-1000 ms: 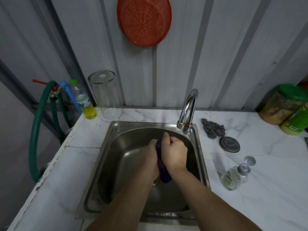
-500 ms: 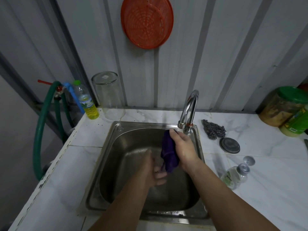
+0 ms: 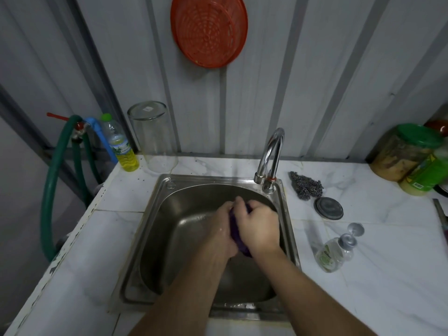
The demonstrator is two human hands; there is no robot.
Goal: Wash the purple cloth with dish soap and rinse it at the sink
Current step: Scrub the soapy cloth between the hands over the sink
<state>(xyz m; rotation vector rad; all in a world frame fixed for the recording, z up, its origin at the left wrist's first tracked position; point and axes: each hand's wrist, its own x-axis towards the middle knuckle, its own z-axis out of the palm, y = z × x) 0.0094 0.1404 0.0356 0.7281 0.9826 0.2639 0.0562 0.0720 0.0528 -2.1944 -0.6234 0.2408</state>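
The purple cloth (image 3: 236, 235) is bunched between both hands over the steel sink (image 3: 155, 229), only a narrow strip of it showing. My left hand (image 3: 221, 230) grips it from the left, and my right hand (image 3: 258, 225) is curled round it from the right. The chrome tap (image 3: 270, 157) stands at the sink's back right corner; no running water can be made out. A clear dish soap bottle (image 3: 333, 254) lies on its side on the counter right of the sink, its cap (image 3: 355, 229) off beside it.
On the right counter lie a steel scourer (image 3: 306, 186), a round grey lid (image 3: 328, 208) and green-lidded jars (image 3: 407, 151). At the back left stand an upturned glass jar (image 3: 152, 137) and a yellow-liquid bottle (image 3: 121, 146). A green hose (image 3: 52, 187) hangs left of the counter edge.
Half a second ago my right hand held the cloth up near the tap, apart from my left hand. Now both hands are pressed together around the cloth again, lower in the sink.
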